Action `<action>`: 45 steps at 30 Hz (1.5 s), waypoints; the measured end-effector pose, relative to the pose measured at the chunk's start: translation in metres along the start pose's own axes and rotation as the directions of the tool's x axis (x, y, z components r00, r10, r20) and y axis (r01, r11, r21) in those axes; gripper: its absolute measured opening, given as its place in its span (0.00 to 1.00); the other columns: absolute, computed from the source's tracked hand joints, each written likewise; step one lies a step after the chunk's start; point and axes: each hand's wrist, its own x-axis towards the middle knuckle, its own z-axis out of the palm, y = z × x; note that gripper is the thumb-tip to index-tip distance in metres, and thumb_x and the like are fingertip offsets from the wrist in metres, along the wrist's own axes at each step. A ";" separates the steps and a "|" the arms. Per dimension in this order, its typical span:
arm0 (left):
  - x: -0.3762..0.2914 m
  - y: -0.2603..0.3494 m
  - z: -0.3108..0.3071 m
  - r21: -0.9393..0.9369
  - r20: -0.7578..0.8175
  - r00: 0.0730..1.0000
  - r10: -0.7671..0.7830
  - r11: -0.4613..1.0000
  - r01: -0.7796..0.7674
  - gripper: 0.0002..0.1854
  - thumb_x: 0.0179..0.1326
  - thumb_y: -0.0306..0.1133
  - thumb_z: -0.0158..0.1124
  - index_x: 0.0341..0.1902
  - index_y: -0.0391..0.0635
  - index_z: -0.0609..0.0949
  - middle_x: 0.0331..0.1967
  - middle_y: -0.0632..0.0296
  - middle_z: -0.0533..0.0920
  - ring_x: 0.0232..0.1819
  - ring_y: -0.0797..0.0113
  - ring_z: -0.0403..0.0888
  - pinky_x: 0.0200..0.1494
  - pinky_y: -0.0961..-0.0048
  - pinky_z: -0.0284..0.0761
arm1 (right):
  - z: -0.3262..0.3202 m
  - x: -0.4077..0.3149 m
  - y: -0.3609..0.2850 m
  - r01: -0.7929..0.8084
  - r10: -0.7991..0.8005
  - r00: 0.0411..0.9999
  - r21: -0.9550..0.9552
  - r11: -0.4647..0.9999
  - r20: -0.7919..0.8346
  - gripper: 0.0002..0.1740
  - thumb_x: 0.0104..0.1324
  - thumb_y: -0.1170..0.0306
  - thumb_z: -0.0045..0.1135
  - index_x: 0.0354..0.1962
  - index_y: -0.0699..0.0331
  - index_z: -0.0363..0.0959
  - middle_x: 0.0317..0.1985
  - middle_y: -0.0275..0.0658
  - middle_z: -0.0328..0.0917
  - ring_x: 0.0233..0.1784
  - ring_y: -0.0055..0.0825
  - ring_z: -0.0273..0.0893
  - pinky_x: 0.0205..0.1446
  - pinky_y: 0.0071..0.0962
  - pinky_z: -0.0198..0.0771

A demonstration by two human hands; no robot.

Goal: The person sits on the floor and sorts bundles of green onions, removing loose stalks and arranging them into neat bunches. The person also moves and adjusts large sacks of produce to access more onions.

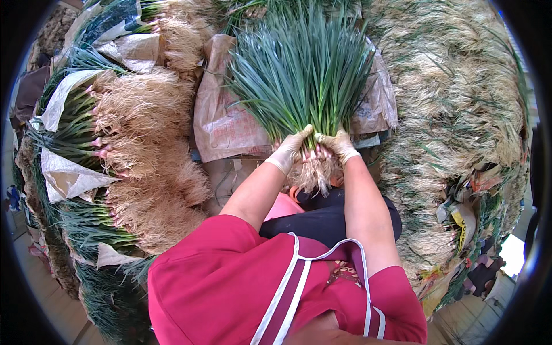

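Note:
A large bunch of green garlic plants (302,82) lies before me, its long leaves fanned away from me and its pinkish bulbs and pale roots towards my lap. Around the bunch's left side, just above the bulbs, my left hand (293,148) is closed, in a pale thin glove. On its right side my right hand (339,145), gloved alike, grips the same stems. Both thumbs press on top, close together but apart. Beneath the leaves is a worn woven plastic sack (230,129) with faded print. The undersides of the stems are hidden.
Stacked garlic bundles (138,125) with long tan roots rise on the left, partly wrapped in white woven sacking (71,177). A broad root-covered pile (448,95) stands on the right. Something pink (282,206) shows beside my dark-clothed legs. More green leaves lie beyond the bunch.

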 end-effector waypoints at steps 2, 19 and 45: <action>-0.002 -0.010 0.004 0.081 -0.139 0.987 0.084 0.994 -0.073 0.18 0.64 0.41 0.57 0.38 0.34 0.76 0.25 0.48 0.81 0.20 0.57 0.80 0.17 0.66 0.78 | -0.019 0.016 0.033 0.173 -0.177 0.974 -0.041 0.984 -0.144 0.35 0.48 0.75 0.71 0.53 0.64 0.63 0.38 0.39 0.79 0.35 0.27 0.77 0.38 0.26 0.74; 0.049 -0.018 0.019 0.986 -0.078 0.628 0.775 0.151 -0.064 0.59 0.52 0.46 0.69 0.73 0.45 0.34 0.65 0.39 0.60 0.59 0.43 0.69 0.60 0.62 0.66 | -0.042 0.059 0.077 -0.252 0.026 0.944 -0.666 0.702 -0.330 0.59 0.62 0.65 0.56 0.67 0.55 0.11 0.63 0.57 0.53 0.65 0.42 0.57 0.70 0.30 0.48; -0.101 0.090 -0.286 0.959 -0.223 0.206 0.953 0.252 -0.131 0.70 0.35 0.49 0.80 0.70 0.30 0.41 0.69 0.35 0.49 0.71 0.48 0.51 0.71 0.63 0.49 | -0.288 0.035 0.073 -0.174 0.245 0.845 0.189 0.966 -0.476 0.18 0.69 0.60 0.46 0.54 0.55 0.69 0.49 0.36 0.76 0.45 0.32 0.77 0.45 0.37 0.71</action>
